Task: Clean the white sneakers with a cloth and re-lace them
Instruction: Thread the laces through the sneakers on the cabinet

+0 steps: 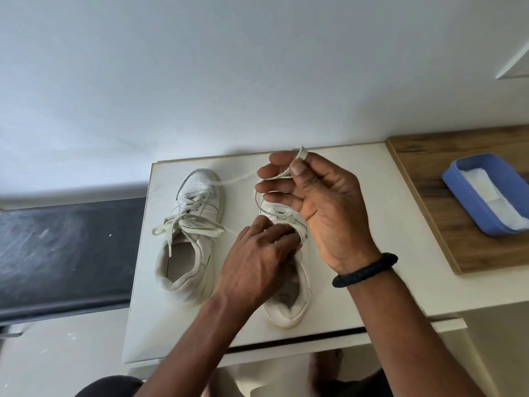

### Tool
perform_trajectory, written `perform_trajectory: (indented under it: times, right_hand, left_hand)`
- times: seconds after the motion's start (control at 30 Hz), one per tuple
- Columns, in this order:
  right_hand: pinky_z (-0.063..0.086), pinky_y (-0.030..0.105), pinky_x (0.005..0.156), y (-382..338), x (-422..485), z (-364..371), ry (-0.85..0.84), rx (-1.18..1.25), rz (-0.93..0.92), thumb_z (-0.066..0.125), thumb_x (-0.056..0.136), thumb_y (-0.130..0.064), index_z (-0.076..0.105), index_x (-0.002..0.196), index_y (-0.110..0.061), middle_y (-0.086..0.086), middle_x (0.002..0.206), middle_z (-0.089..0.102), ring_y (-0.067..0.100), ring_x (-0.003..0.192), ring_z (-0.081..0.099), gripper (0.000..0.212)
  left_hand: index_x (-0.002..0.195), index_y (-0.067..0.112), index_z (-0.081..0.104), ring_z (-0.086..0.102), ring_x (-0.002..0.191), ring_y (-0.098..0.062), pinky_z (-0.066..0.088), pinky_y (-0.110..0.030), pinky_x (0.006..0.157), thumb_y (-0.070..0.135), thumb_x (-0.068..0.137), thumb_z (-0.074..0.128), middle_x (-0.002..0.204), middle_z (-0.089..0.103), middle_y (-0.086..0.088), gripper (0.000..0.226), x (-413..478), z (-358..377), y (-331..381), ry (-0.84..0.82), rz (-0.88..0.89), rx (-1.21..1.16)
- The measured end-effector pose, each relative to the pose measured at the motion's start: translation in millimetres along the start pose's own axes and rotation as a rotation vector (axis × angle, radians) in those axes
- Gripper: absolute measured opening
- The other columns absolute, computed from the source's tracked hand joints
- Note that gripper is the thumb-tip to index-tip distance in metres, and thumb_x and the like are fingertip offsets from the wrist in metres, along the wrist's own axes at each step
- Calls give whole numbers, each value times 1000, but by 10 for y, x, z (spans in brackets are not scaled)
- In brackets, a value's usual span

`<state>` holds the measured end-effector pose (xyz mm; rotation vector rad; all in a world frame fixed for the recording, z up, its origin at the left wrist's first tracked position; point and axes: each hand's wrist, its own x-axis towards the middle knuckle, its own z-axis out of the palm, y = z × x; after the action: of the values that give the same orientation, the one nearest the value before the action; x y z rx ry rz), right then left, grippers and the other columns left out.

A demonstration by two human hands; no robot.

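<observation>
White leather on a white table (372,282): the two sneakers stand side by side with their toes pointing away from me. The left sneaker (189,233) is threaded, its lace ends lying loose and splayed across the tongue. The right sneaker (286,313) sits mostly under my hands, with only the heel and a bit of the upper showing. My right hand (317,202) is raised above its toe, palm turned toward me, thumb pressed against the forefinger and pinching the lace (234,180), which wraps over that fingertip and trails off to the left, blurred, above the other shoe's toe. The remaining fingers are loosely spread. A black band (365,269) circles that wrist. My left hand (254,259) lies on the right sneaker near the eyelets, fingers bent down onto the upper; whether they pinch anything I cannot tell. Off to the right, on a wooden board (443,239), a blue tray (458,190) holds the folded white cloth (492,196).
</observation>
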<state>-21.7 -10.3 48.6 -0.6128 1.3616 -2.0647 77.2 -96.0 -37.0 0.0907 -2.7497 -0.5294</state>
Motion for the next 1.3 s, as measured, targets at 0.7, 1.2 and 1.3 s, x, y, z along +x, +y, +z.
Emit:
perform_trajectory:
  times: [0.7,1.2,1.3]
  right_hand:
    - [34,18,55,313,-417,-9,98,-1395,147,65,89,-42,70,96,-29,-13,80,60,12,74,58,15]
    - [41,28,56,304,-264,-329,0,-378,480,53,74,-23,60,64,-3,7,59,48,17,59,45,23]
    - [44,29,55,297,-277,-300,-26,-430,487,53,72,-24,62,61,-7,6,58,49,17,60,47,21]
  left_hand:
    - [89,28,84,69,109,0,54,-34,96,34,88,76,95,80,8,10,71,-137,10,131,-904,-1059]
    - [103,30,81,62,104,2,51,-15,75,34,88,47,116,72,20,37,9,-228,-124,24,-540,-458]
    - [109,29,79,66,98,-2,56,-19,76,31,89,53,114,74,17,33,-7,-212,-165,12,-478,-449]
